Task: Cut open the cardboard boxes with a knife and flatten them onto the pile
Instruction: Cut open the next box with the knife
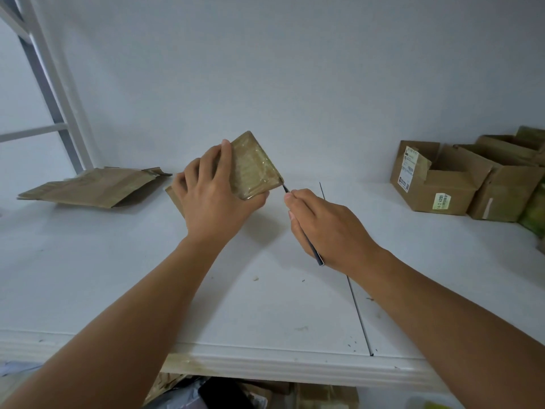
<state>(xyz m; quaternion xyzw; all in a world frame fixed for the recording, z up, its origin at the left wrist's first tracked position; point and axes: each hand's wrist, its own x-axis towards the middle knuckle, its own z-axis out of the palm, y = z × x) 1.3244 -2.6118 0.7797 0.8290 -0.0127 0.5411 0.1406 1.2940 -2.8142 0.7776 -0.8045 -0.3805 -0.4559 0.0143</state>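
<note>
A small taped box (pixel 253 168) is held tilted above a white table (pixel 118 276) by the left hand (pixel 212 190), whose fingers and thumb are curled around its near end. A thin knife (pixel 306 240) is gripped in the curled fingers of the right hand (pixel 327 225), and its tip is set against the box's lower right corner. Flattened cardboard (pixel 91 185) is seen lying on the table at the far left, against the wall. Open boxes (pixel 460 181) are grouped at the far right.
</note>
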